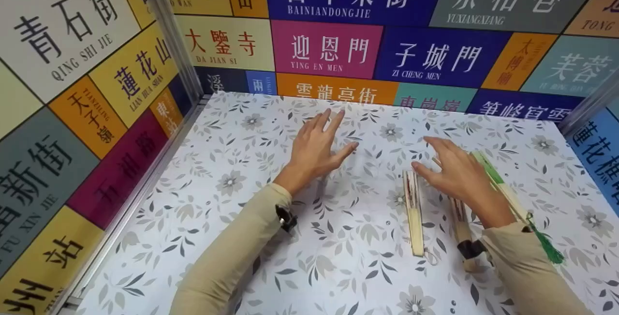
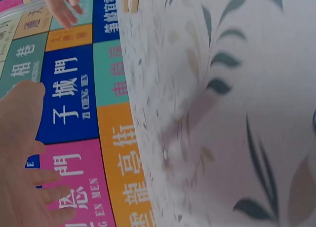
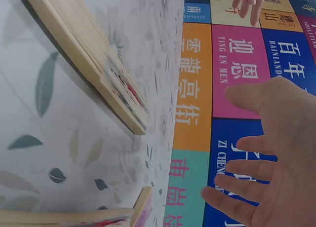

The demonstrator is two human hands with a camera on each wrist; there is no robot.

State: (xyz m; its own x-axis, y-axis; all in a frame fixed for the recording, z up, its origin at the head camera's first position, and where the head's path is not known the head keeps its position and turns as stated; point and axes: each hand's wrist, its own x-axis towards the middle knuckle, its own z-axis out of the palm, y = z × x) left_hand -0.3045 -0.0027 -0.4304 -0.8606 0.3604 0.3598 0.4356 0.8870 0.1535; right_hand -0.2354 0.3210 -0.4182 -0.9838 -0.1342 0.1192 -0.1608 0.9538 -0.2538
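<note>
Hovering over the flowered table [image 1: 338, 237], the left hand [image 1: 316, 149] and right hand [image 1: 459, 174] both have their fingers [image 1: 334, 125] released and spread. Beside the latter's thumb lies a closed fan [image 1: 414, 220]; a second fan [image 1: 462, 228] shows partly behind that hand, a green-tipped fan [image 1: 494, 174] to its right.

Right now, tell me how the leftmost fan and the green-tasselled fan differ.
The green-tasselled fan shows bright green along its upper part; the leftmost fan shows dark and reddish marks there. The green-tasselled fan trails its green tassel; the leftmost fan has a small pale loop. In the head view, the green-tasselled fan slants, while the leftmost fan lies nearly straight up the picture. Both lie folded on the flowered tabletop.
</note>
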